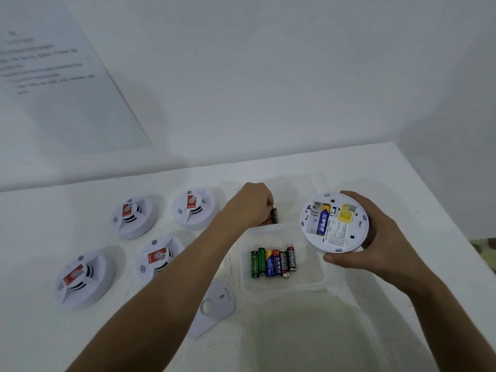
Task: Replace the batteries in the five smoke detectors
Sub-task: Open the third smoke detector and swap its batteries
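My right hand [381, 242] grips a white round smoke detector [346, 234] by its rim, back side facing me. Its battery bay is uncovered, with a blue battery [323, 220] in one slot and an empty slot beside it. My left hand [252, 204] reaches into the far clear tray [295, 186], fingers curled down on a black and red battery [275, 216]. The closer clear tray [308, 280] holds several batteries [273, 261] side by side. Several more detectors lie face up on the left, one of them at the front left [80, 280].
A loose white cover plate [214, 310] lies on the white table under my left forearm. A larger clear tub [308, 331] sits at the front. A printed sheet [53, 76] hangs on the wall at the left. The table's right edge [442, 210] runs diagonally.
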Motion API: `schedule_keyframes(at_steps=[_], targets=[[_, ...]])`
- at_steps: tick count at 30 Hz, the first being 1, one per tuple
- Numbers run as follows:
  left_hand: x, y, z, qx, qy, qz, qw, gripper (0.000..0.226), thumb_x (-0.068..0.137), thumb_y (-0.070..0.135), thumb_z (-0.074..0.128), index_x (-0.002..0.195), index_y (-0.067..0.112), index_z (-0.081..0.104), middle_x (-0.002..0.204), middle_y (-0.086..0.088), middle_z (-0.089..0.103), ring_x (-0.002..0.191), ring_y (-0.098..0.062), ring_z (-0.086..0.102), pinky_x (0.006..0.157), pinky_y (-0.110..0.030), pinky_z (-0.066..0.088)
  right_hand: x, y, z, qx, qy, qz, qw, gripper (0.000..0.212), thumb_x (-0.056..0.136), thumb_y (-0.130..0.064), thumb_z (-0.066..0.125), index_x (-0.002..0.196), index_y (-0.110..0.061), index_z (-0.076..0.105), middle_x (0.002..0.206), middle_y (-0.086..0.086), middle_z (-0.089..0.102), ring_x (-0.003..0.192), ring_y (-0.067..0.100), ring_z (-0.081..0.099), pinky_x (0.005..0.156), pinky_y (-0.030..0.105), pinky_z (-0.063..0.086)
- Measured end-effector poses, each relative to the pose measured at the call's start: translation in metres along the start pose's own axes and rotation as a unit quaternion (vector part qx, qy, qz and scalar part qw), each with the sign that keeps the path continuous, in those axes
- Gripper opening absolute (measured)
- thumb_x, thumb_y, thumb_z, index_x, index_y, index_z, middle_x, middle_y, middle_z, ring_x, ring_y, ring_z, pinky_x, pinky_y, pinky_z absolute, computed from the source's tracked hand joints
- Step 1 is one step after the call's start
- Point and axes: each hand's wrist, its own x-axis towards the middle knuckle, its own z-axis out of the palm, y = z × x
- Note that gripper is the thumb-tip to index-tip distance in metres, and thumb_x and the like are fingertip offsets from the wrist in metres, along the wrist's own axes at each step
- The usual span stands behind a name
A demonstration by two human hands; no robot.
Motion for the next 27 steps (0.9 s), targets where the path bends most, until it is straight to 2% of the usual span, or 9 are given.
schedule_keyframes(at_steps=[3, 5, 8, 10, 13, 16, 21, 25, 27], targets=[[-0.005, 0.001, -0.003, -0.028, 0.018, -0.011, 0.999, 0.026, 0.095, 0.013, 0.053, 0.118, 0.014, 0.067, 0.120, -0.007, 0.064, 0.097, -0.021, 0.064, 0.081, -0.024, 0.047, -0.001, -0.001, 0.001, 0.003, -0.002, -0.001, 1.000, 0.091, 0.049, -0.010, 0.089, 0.129, -0.032, 0.052, 0.120, -0.021, 0.065, 0.115, 0.003, 0.061, 0.083, 0.015, 0.055], [-0.015, 0.006, -0.011, -0.063, 0.036, -0.006, 0.997, 0.027, 0.095, 0.016, 0.054, 0.120, 0.017, 0.065, 0.116, -0.004, 0.063, 0.089, -0.016, 0.061, 0.078, -0.023, 0.044, -0.001, -0.001, 0.001, -0.002, -0.007, -0.006, 1.000, 0.091, 0.049, -0.012, 0.090, 0.130, -0.031, 0.052, 0.122, -0.020, 0.064, 0.116, 0.004, 0.061, 0.084, 0.015, 0.054], [-0.038, 0.019, -0.026, -0.180, 0.070, 0.041, 0.980, 0.019, 0.089, 0.017, 0.059, 0.105, 0.023, 0.068, 0.096, 0.006, 0.063, 0.068, -0.006, 0.056, 0.070, -0.023, 0.047, 0.000, -0.002, 0.002, -0.005, -0.014, -0.012, 1.000, 0.094, 0.050, -0.011, 0.091, 0.133, -0.028, 0.051, 0.123, -0.018, 0.064, 0.118, 0.005, 0.060, 0.084, 0.014, 0.054], [-0.054, 0.029, -0.036, -0.234, 0.043, 0.092, 0.967, 0.016, 0.084, 0.021, 0.067, 0.098, 0.028, 0.067, 0.097, 0.007, 0.060, 0.068, -0.007, 0.057, 0.066, -0.021, 0.046, 0.002, -0.002, 0.005, -0.006, -0.023, -0.017, 1.000, 0.096, 0.050, -0.006, 0.092, 0.135, -0.023, 0.049, 0.123, -0.016, 0.064, 0.118, 0.007, 0.060, 0.084, 0.015, 0.054], [-0.068, 0.037, -0.042, -0.212, -0.020, 0.131, 0.968, 0.028, 0.080, 0.032, 0.075, 0.105, 0.034, 0.064, 0.108, 0.004, 0.054, 0.077, -0.011, 0.058, 0.070, -0.024, 0.052, 0.005, -0.002, 0.009, -0.002, -0.037, -0.026, 0.999, 0.097, 0.051, 0.000, 0.091, 0.135, -0.019, 0.048, 0.121, -0.016, 0.065, 0.115, 0.006, 0.062, 0.084, 0.015, 0.055], [-0.070, 0.035, -0.041, -0.204, -0.018, 0.128, 0.970, 0.038, 0.076, 0.040, 0.078, 0.109, 0.034, 0.061, 0.107, 0.003, 0.051, 0.072, -0.008, 0.054, 0.066, -0.020, 0.047, 0.007, -0.001, 0.014, 0.002, -0.041, -0.033, 0.999, 0.097, 0.050, -0.002, 0.091, 0.136, -0.018, 0.047, 0.121, -0.014, 0.065, 0.116, 0.009, 0.061, 0.085, 0.017, 0.055], [-0.072, 0.032, -0.038, -0.207, -0.022, 0.130, 0.969, 0.041, 0.078, 0.040, 0.077, 0.114, 0.036, 0.058, 0.107, 0.005, 0.051, 0.075, -0.006, 0.056, 0.069, -0.017, 0.047, 0.008, 0.000, 0.015, 0.002, -0.043, -0.042, 0.998, 0.102, 0.049, -0.006, 0.096, 0.137, -0.019, 0.047, 0.123, -0.012, 0.064, 0.118, 0.013, 0.061, 0.087, 0.020, 0.056], [-0.073, 0.036, -0.037, -0.230, -0.044, 0.129, 0.964, 0.040, 0.080, 0.032, 0.076, 0.112, 0.038, 0.052, 0.108, 0.004, 0.046, 0.085, -0.007, 0.056, 0.074, -0.014, 0.045, 0.008, 0.001, 0.016, -0.002, -0.033, -0.048, 0.998, 0.095, 0.051, -0.010, 0.091, 0.134, -0.020, 0.047, 0.120, -0.018, 0.064, 0.115, 0.007, 0.061, 0.086, 0.014, 0.053], [-0.072, 0.039, -0.036, -0.226, -0.050, 0.123, 0.965, 0.041, 0.082, 0.029, 0.075, 0.113, 0.036, 0.050, 0.109, 0.004, 0.044, 0.092, -0.012, 0.056, 0.078, -0.018, 0.048, 0.009, 0.003, 0.017, -0.005, -0.027, -0.047, 0.998, 0.093, 0.051, -0.009, 0.090, 0.133, -0.021, 0.047, 0.119, -0.020, 0.064, 0.114, 0.004, 0.062, 0.085, 0.012, 0.052]])
